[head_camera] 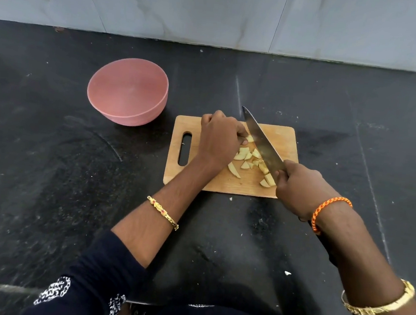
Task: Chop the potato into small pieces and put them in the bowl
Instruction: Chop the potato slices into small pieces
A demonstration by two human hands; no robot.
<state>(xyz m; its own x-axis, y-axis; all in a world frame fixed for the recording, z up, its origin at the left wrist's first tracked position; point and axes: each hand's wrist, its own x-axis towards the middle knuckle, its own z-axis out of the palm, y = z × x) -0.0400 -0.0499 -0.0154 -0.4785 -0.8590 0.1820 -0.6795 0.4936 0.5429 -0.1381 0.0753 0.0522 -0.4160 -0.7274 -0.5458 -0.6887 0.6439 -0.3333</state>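
Wooden cutting board (pixel 274 138) flat on black countertop (pixel 72 182), handle slot toward the left, near edge well back from the counter's front edge. Potato pieces (pixel 249 161) scattered mid-board, a few close to the near-right corner; one small scrap (pixel 231 199) off the board, just past its near edge. Left hand (pixel 219 139) curled, fingertips pinching a potato piece (pixel 249 138) at the far side of the pile, right against the blade. Right hand (pixel 298 186) closed around the handle of the knife (pixel 261 142), blade angled up-left across the pile, tip past the board's far edge. Pink bowl (pixel 128 91) left of and beyond the board, apart from it, nothing visible inside. Open counter on all sides; tiled wall (pixel 216 10) bounding the far edge. Bangles on both forearms, orange thread band (pixel 329 209) at right wrist.
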